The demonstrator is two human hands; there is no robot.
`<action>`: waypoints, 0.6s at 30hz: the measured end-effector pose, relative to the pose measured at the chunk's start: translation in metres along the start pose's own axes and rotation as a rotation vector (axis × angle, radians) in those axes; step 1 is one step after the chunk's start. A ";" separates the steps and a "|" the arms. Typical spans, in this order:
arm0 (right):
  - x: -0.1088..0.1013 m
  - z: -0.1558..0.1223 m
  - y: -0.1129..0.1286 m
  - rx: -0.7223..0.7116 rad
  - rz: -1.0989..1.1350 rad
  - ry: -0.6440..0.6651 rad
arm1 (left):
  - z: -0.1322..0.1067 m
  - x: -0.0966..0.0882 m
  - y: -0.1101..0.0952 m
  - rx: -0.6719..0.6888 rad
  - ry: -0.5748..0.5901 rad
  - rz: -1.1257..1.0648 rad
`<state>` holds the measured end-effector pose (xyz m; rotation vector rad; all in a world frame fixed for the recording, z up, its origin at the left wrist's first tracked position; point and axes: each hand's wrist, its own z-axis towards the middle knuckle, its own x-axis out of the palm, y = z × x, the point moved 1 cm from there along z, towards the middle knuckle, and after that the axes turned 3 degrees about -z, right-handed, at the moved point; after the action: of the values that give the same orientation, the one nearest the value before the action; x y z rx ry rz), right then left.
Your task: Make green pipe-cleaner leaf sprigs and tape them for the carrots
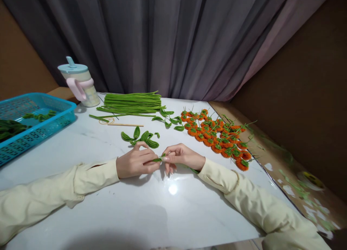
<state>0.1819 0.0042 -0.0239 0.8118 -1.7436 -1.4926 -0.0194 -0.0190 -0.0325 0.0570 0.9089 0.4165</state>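
Over the front middle of the white table [130, 214], my two hands meet at a small piece of green pipe cleaner [156, 160]. My left hand [138, 161] grips it between closed fingers. Thumb and forefinger of my right hand [183, 156] pinch its other end, while the lower fingers hang loosely. A green stem [193, 170] shows beneath my right wrist; whether it belongs to the held piece is hidden. Just beyond my left hand lie several looped green pipe-cleaner leaves [145, 137]. Smaller leaves [168, 120] lie farther back.
Behind is a bundle of green pipe cleaners [132, 104], with a thin wooden stick [126, 125] before it. Orange pipe-cleaner flowers [214, 135] cover the right side. A blue basket [61, 121] and lidded tumbler [88, 81] stand left. Scraps [309, 206] lie past the right edge.
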 end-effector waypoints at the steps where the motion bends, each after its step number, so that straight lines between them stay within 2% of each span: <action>1: 0.000 0.000 0.000 0.003 0.002 0.001 | 0.000 -0.001 0.000 -0.005 0.000 -0.015; 7: 0.000 0.000 0.001 -0.009 0.025 -0.005 | -0.002 -0.002 0.002 -0.090 -0.042 -0.148; 18: 0.000 0.001 -0.001 -0.059 0.038 -0.024 | 0.003 -0.004 0.000 -0.152 -0.114 -0.118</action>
<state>0.1813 0.0041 -0.0246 0.7303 -1.7147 -1.5267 -0.0192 -0.0197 -0.0278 -0.1108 0.7624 0.3677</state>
